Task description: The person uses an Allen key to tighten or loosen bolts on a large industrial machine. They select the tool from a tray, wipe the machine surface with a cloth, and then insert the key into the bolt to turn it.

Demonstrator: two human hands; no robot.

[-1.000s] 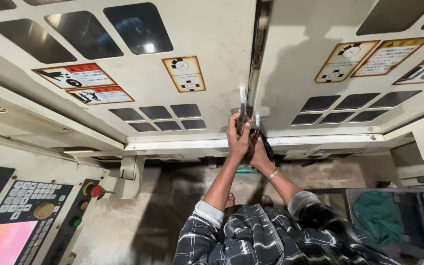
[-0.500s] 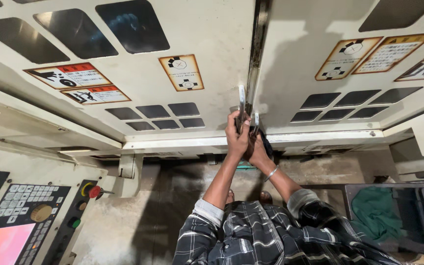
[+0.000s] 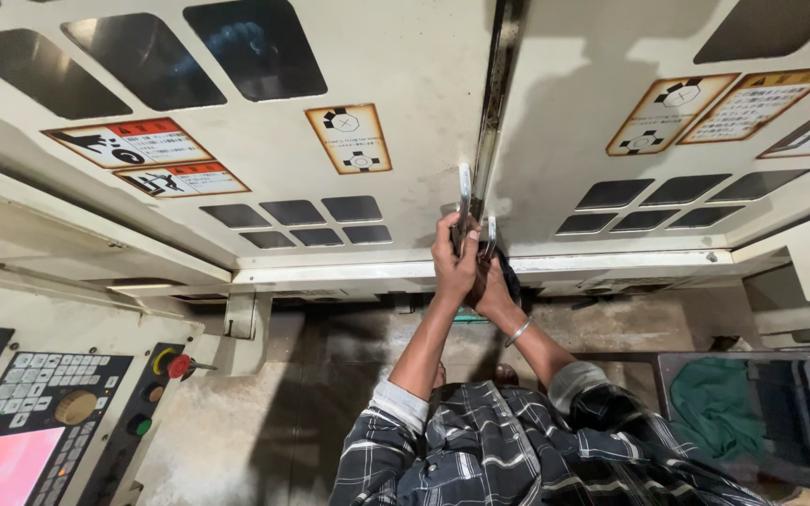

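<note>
Two cream machine doors [image 3: 405, 141] met at a dark centre seam, and both arms reached up to it. The left hand [image 3: 452, 262] was clenched around the left door handle [image 3: 464, 192], a slim metal bar running lengthwise along the seam near the doors' lower edge. The right hand [image 3: 494, 286], bangle at the wrist, gripped the right door handle [image 3: 491, 234] just beside it. Orange-bordered rectangular warning labels [image 3: 349, 138] sat on both doors, above dark window panes [image 3: 321, 225].
</note>
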